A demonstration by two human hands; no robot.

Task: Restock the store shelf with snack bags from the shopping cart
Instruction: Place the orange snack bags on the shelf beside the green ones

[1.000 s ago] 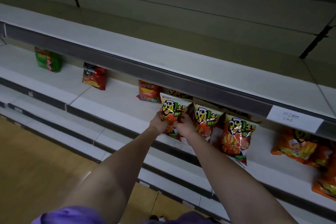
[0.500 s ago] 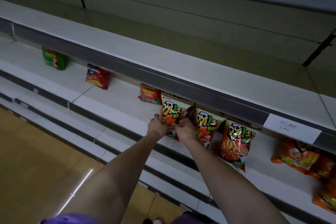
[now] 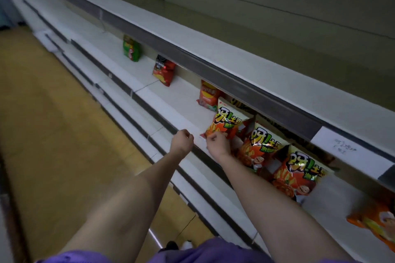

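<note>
Left hand (image 3: 182, 140) now off the snack bag (image 3: 226, 123), curled, empty; right hand (image 3: 218, 145) still pinching its bottom edge.

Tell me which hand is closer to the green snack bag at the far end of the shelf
Left. The left hand hangs fisted off the shelf edge, on the side toward the green snack bag; the right hand sits farther along, at the orange bag.

Your right hand (image 3: 218, 145) covers the bottom corner of the leftmost snack bag (image 3: 227, 123). The upper shelf's edge rail (image 3: 267, 100) hides the bags behind it. The orange bag (image 3: 376, 224) is cut off at right. The price label's (image 3: 342, 148) handwriting is unreadable.
</note>
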